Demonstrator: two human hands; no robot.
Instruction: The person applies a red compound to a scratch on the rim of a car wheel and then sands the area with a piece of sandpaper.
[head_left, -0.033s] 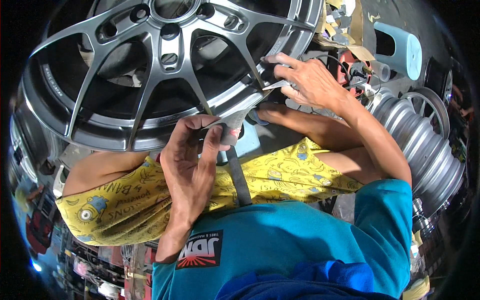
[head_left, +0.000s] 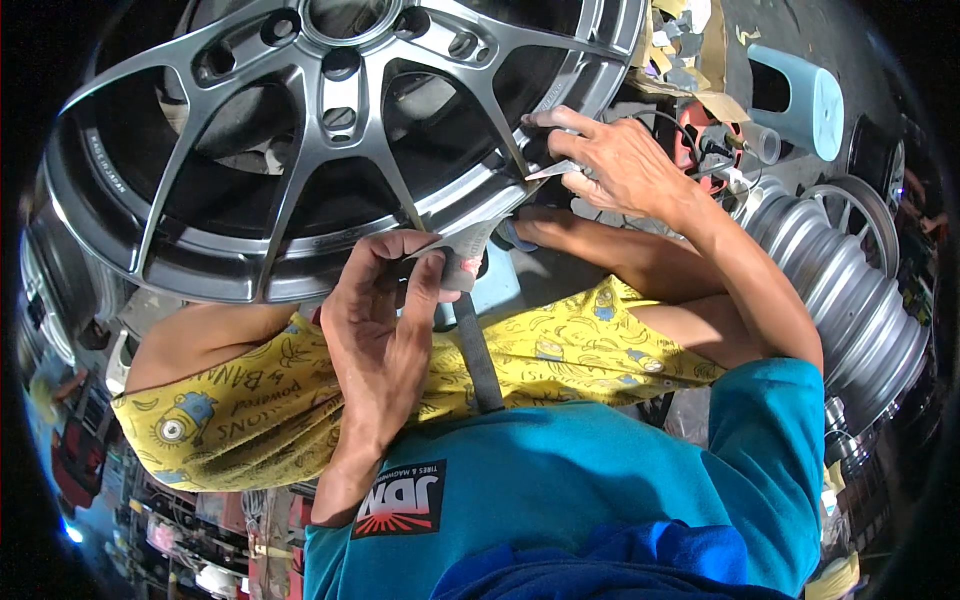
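Note:
A large grey alloy wheel (head_left: 337, 110) with split spokes lies tilted in front of me, its near rim over my lap. My left hand (head_left: 378, 310) pinches a curled piece of sandpaper (head_left: 466, 262), grey with a pale printed back, between thumb and fingers just off the rim. Farther right, my right hand (head_left: 622, 165) grips a small folded pale piece (head_left: 553, 171), seemingly sandpaper. Its pointed tip meets the rim at the foot of a spoke. The index finger of that hand reaches out over the rim.
A cardboard box (head_left: 712, 60) of scraps stands at the far right, beside a light blue plastic stool (head_left: 822, 110). Below these are a red tool (head_left: 697, 130) with a cable, a clear cup (head_left: 765, 143) and several silver wheel barrels (head_left: 835, 290). A grey strap (head_left: 476, 350) hangs over my lap.

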